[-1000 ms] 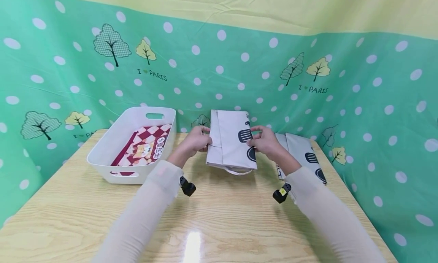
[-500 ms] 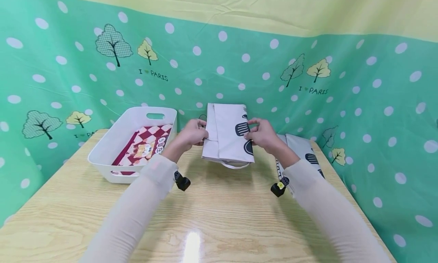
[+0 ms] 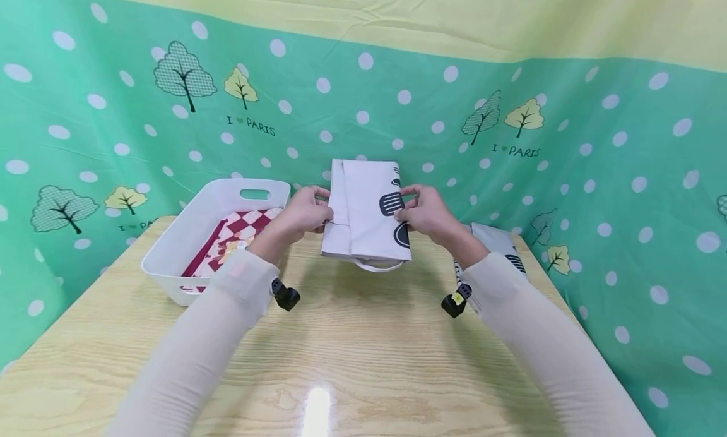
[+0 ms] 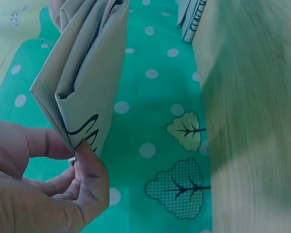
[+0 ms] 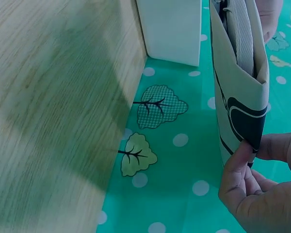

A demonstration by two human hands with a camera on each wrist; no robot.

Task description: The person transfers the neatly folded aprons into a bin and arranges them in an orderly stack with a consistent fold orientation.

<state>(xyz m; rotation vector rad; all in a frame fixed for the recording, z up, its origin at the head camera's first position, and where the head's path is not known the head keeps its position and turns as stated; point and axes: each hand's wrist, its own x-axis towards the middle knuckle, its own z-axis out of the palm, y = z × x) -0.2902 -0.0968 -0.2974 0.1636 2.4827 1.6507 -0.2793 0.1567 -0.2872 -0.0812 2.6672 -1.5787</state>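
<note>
A folded off-white cloth bag [image 3: 366, 209] with black print is held up above the table, a strap loop hanging at its near edge. My left hand [image 3: 307, 211] pinches its left edge between thumb and fingers. On the opposite edge, my right hand [image 3: 428, 213] pinches it near the black print. Both wrist views show the bag's folded layers stacked end-on, with the left thumb and fingers [image 4: 89, 170] on one corner. In the right wrist view a black shape lies just above the right hand [image 5: 262, 184].
To the left stands a white plastic basket [image 3: 170, 254] holding a red-and-white checkered cloth item [image 3: 227, 241]. A second folded bag [image 3: 494, 238] with similar print lies at the right, partly behind the right arm. A green dotted curtain [image 3: 341, 121] hangs behind the wooden table [image 3: 363, 348].
Both hands have raised the folded bag and carried it a little to the left, toward the basket. The basket and the second folded bag have stayed in place.
</note>
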